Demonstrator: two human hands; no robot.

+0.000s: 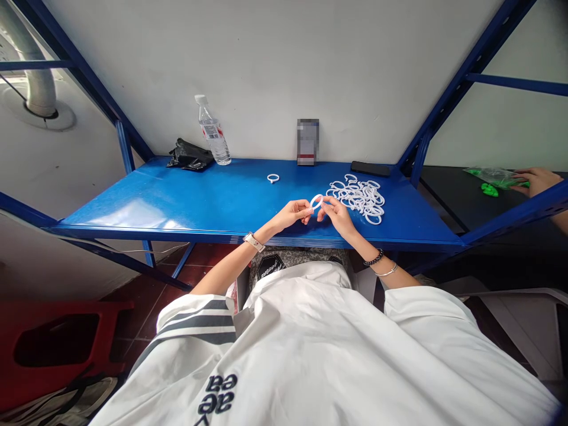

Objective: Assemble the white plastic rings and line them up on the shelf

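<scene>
A white plastic curtain ring (316, 202) is held up just over the front part of the blue table (213, 204). My left hand (293, 215) pinches its left side between thumb and fingers. On the other side, my right hand (336, 215) has its fingertips closed on the ring's right edge. A heap of similar white rings (361, 198) lies directly to the right of my right hand. Farther back and left, a single white ring (273, 178) with a small tab lies by itself on the tabletop.
Along the wall stand a water bottle (213, 133) and an upright phone-like device (307, 142) with a blurred face. A crumpled black bag (190, 155) and a dark phone (370, 169) lie nearby. At right, another person's hand (536, 178) touches a clear bag with green pieces (494, 177).
</scene>
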